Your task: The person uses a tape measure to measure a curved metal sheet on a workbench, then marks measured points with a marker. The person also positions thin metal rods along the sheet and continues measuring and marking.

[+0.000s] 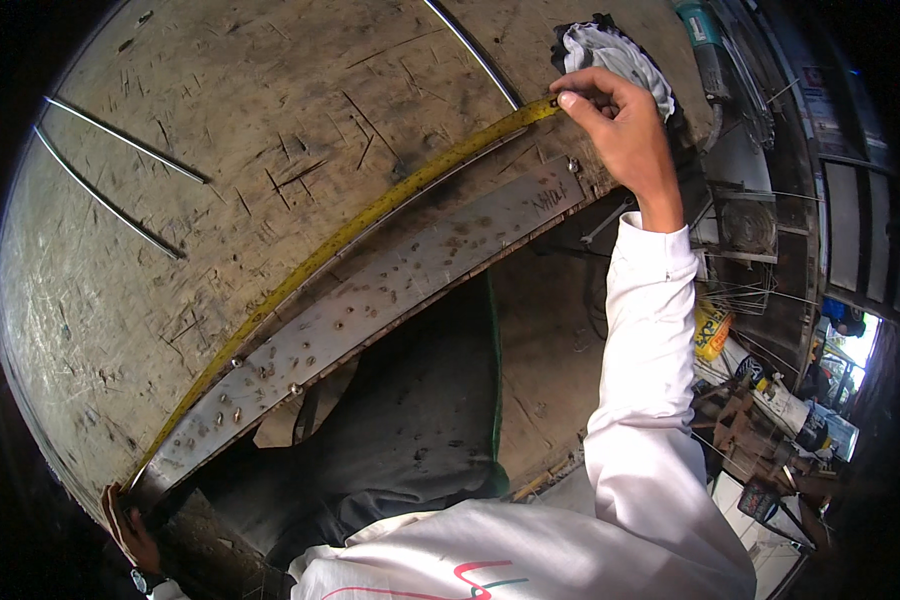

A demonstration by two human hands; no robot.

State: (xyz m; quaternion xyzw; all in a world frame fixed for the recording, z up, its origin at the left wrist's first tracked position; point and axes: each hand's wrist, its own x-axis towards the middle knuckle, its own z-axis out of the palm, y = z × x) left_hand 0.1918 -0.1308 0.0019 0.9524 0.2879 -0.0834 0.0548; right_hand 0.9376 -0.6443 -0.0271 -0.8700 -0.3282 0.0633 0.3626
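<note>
A yellow tape measure (360, 221) is stretched in a long line across the worn tabletop. At the upper right, my right hand (620, 125) pinches one end of it between thumb and fingers. My left hand (130, 532) is at the table's lower left edge, its fingers closed around the tape's other end, partly in shadow. Close along the tape's near side lies a thin metal rod (410, 202). Nearer to me, a flat grey metal strip (400, 275), marked with several burnt spots, runs along the table edge.
Two thin rods (130, 143) lie at the left of the scratched table (270, 90), and another rod (475, 55) at the top. A crumpled grey cloth (615, 60) sits beyond my right hand. Shelves and a yellow-labelled container (712, 330) stand at the right.
</note>
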